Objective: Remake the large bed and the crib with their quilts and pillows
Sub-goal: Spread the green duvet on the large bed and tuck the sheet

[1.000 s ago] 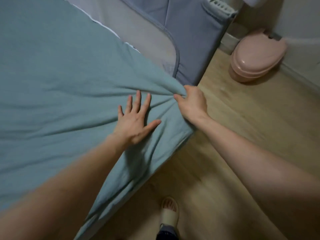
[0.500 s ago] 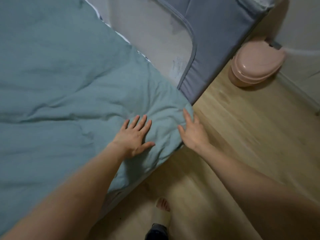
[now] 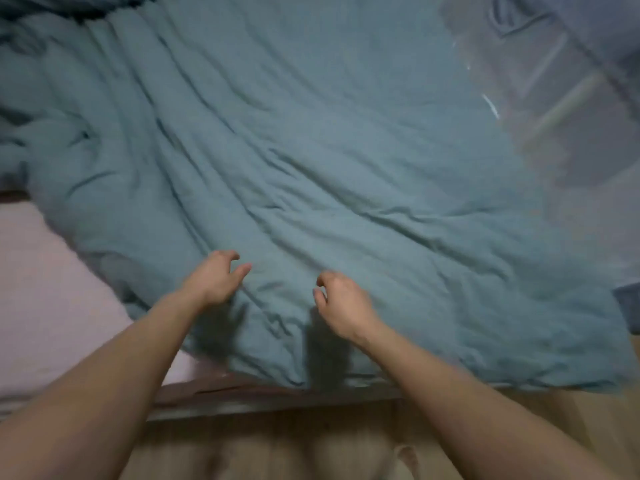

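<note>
Nearest, along the bottom edge, lies the wooden floor (image 3: 277,452), with a pale blurred shape, perhaps a slipper (image 3: 403,457), too smeared to be sure of; above it runs the dark bed frame edge (image 3: 242,396). Both bare forearms reach up from the lower corners over the foot of the large bed (image 3: 194,408). The left hand (image 3: 216,277) hangs just above the quilt (image 3: 311,161), fingers loosely curled and spread, holding nothing; the right hand (image 3: 341,301) is likewise empty, its fingers bent in a loose claw over the cloth; whether either fingertip touches the fabric cannot be told, though both cast dark shadows on it close beneath.

The teal quilt lies across the bed, rumpled in long diagonal folds, its near hem hanging just over the frame; at the left a pinkish sheet (image 3: 38,306) shows bare beside it. Far right, the grey crib side (image 3: 571,109) is heavily blurred, standing beside the quilt's edge.

Against the earlier frames: half a second ago both hands lay flat, pressing the quilt's corner by the crib, with a pink lidded bin on the floor; now the view has swung onto the bed's breadth, the bin is out of sight, and the hands have lifted and curled.

No writing or label can be read.
</note>
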Demonstrator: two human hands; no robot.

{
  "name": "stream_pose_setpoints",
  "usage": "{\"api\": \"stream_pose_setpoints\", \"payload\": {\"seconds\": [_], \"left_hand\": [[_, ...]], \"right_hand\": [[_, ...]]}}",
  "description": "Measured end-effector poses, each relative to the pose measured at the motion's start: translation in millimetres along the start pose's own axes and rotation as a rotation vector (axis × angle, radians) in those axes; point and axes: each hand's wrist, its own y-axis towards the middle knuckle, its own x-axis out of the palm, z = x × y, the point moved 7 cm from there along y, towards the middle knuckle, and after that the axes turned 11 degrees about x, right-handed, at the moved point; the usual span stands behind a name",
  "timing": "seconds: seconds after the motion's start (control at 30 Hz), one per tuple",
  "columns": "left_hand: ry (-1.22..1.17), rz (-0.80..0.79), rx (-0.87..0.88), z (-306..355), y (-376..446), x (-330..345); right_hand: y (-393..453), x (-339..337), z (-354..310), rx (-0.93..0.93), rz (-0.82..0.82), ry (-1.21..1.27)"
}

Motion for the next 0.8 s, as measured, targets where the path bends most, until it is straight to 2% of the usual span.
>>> {"api": "stream_pose_setpoints", "payload": {"seconds": [0.07, 0.2, 0.23, 0.37, 0.5, 0.6, 0.7, 0.8], "left_hand": [[-0.008, 0.042, -0.098, -84, -29, -43], [-0.068, 0.15, -0.222, -197, -76, -94], [-0.123, 0.178, -0.282, -231, -91, -104], [-0.433, 0.276, -0.427, -305, -104, -99], [-0.91, 0.406, -0.566, -347, -90, -87], [-1.249, 0.504, -0.635, -371, -75, -81], [-1.41, 0.52, -0.644, -388, -58, -77], [-1.504, 0.534, -0.652, -401, -39, -75]], "right_hand": [[7, 30, -79, -0.073, -0.043, -0.025], [18, 78, -196, -0.174, -0.058, -0.063], [19, 95, -234, -0.224, -0.063, -0.084], [28, 129, -317, -0.372, -0.014, -0.21], [49, 146, -376, -0.528, 0.122, -0.306], [87, 168, -424, -0.503, 0.171, -0.408], [130, 201, -462, -0.483, 0.16, -0.523], [174, 220, -469, -0.408, 0.203, -0.595]]}}
